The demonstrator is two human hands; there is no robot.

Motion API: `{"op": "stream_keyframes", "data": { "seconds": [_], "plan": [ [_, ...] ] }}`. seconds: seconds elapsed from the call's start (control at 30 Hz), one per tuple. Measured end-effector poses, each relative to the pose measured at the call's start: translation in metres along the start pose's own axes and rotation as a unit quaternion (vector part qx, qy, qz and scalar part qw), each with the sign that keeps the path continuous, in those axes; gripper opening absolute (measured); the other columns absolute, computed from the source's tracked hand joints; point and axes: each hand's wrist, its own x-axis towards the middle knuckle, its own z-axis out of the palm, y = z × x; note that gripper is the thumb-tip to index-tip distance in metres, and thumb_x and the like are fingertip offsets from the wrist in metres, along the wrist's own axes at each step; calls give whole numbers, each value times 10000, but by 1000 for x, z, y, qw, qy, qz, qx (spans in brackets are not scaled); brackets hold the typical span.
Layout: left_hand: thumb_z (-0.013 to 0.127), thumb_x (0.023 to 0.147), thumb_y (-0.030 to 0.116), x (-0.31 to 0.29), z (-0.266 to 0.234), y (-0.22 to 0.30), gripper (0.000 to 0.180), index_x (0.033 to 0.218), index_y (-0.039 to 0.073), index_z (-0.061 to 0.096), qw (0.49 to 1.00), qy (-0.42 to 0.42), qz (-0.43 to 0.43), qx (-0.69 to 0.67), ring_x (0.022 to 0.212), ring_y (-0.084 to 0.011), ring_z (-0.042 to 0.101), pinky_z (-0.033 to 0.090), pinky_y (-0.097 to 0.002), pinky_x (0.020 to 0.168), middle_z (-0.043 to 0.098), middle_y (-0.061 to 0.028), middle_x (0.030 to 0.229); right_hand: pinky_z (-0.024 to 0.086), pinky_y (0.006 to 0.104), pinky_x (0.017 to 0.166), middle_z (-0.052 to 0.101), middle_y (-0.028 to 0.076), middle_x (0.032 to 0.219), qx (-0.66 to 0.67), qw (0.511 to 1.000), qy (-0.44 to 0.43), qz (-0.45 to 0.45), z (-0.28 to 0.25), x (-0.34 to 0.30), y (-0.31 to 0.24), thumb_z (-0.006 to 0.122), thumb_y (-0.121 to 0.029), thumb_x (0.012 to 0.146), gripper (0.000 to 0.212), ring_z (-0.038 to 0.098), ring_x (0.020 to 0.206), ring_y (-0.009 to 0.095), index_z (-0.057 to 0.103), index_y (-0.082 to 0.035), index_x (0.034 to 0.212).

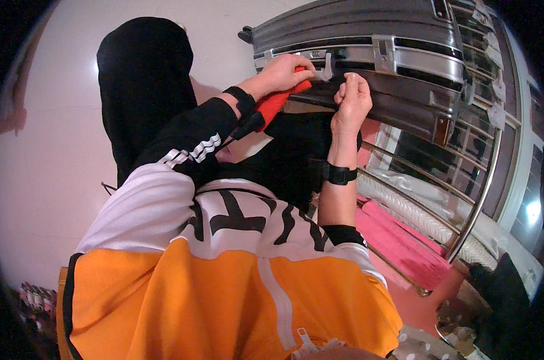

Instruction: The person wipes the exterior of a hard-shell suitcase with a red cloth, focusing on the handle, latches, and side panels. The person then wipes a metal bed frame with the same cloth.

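Observation:
My left hand (282, 74) is closed on a red cloth (276, 107), which hangs from the fingers toward my lap, with a dark piece at its lower end. The fingertips of that hand lie close to the light grey handle (327, 67) on the suitcase's side; contact cannot be made out. Just right of the handle, my right hand (351, 102) is raised with its fingers curled together, and whatever they hold, if anything, is hidden. A dark grey hard-shell suitcase (368, 27) with a silver frame and latches lies in front of both hands.
A metal rack (485, 186) runs down the right side, against the suitcase. Rolled pink material (404, 243) and white quilted rolls (446, 216) lie by its lower rails. My black-trousered knee (144, 66) is at the left, over the pale floor (50, 162).

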Motion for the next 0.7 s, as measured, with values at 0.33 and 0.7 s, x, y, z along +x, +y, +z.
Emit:
{"op": "stream_keyframes", "data": {
  "seconds": [0.33,0.7],
  "plan": [
    [733,937,304,2,-4,11,295,1165,120,765,1000,12,1,25,984,-303,721,554,-389,905,762,-127,1051,522,234,671,694,63,972,-211,976,3,-49,-3,-13,42,632,-98,1008,358,645,735,84,578,7,1347],
    [734,949,361,9,-11,30,360,1189,94,763,997,-12,-26,75,1000,-277,738,560,-372,886,765,-151,1104,575,410,713,766,145,902,-337,927,93,-137,-7,-4,45,670,-147,967,159,757,796,307,715,-55,1089]
  ]
}}
